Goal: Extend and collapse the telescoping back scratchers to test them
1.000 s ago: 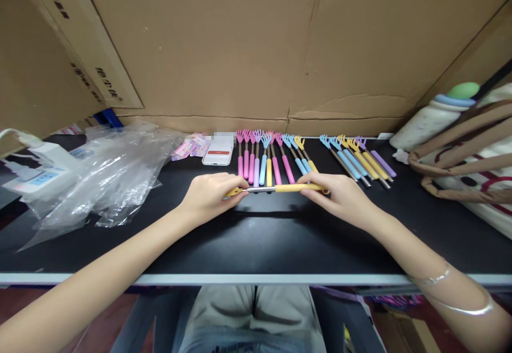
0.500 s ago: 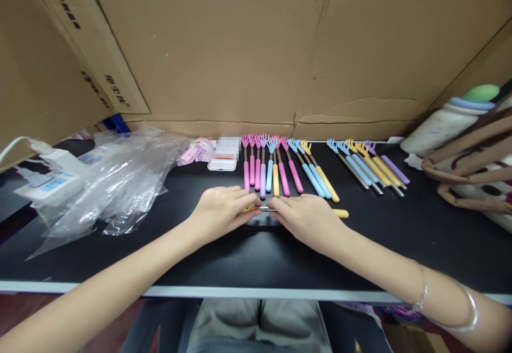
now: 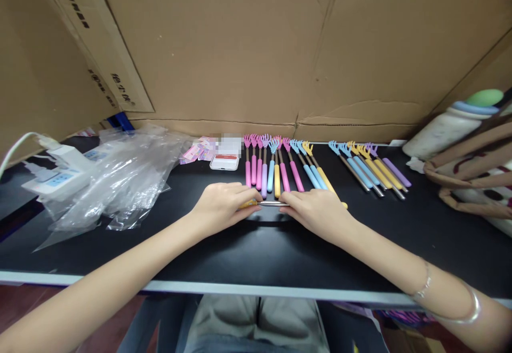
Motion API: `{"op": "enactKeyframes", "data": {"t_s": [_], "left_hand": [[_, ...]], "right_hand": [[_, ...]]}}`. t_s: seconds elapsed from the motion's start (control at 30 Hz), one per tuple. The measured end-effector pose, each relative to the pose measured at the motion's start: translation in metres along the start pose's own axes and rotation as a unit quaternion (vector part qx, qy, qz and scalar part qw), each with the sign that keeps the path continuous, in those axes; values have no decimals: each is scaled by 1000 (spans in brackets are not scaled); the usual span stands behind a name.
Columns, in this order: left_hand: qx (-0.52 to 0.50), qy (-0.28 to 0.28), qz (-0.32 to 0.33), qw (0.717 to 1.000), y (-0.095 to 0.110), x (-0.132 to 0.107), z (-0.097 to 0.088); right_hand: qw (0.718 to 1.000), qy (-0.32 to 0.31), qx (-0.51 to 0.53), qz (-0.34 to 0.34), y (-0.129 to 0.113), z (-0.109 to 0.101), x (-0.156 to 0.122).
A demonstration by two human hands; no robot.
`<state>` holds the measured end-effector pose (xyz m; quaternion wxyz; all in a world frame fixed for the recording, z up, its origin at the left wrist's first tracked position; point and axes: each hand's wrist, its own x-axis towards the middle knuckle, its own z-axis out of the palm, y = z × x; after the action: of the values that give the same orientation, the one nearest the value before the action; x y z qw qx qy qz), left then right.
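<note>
The grip of the left hand is closed, thumb and fingers pinched on the yellow, head end of a slim back scratcher; the right hand is closed around it farther along, knuckles up. The scratcher lies between the two grips, its long axis running left to right, about parallel to the near edge of the black surface, seemingly just above it. Bare metal shaft shows between the hands; a yellow tip that appears to be its handle end pokes out past the right hand, the hand nearer that end. Just beyond both grips, a row of colourful back scratchers points away, roughly crosswise to the held one. A second group lies beyond and right of the right grip; clear plastic bags lie left of the left grip.
</note>
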<state>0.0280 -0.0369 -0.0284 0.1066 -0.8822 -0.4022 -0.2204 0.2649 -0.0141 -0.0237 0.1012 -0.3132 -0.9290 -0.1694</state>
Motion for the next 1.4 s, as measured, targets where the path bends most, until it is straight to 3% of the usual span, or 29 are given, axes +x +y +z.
{"op": "enactKeyframes", "data": {"t_s": [0.17, 0.43, 0.67, 0.9, 1.07, 1.4], "left_hand": [[-14, -19, -16, 1000, -5, 1, 1], [-103, -113, -33, 988, -8, 0, 5], [-168, -109, -30, 979, -13, 2, 5], [-179, -93, -46, 978, -23, 4, -2], [-205, -112, -33, 972, -26, 4, -4], [-208, -128, -24, 969, -25, 4, 2]], "right_hand": [[1000, -5, 10, -9, 13, -3, -4], [981, -87, 164, 48, 21, 0, -18], [952, -79, 289, 60, 26, -1, -21], [966, -51, 253, 30, 32, -7, -17], [976, -27, 217, -4, 37, -6, -19], [965, -39, 258, -16, 41, -1, -32]]}}
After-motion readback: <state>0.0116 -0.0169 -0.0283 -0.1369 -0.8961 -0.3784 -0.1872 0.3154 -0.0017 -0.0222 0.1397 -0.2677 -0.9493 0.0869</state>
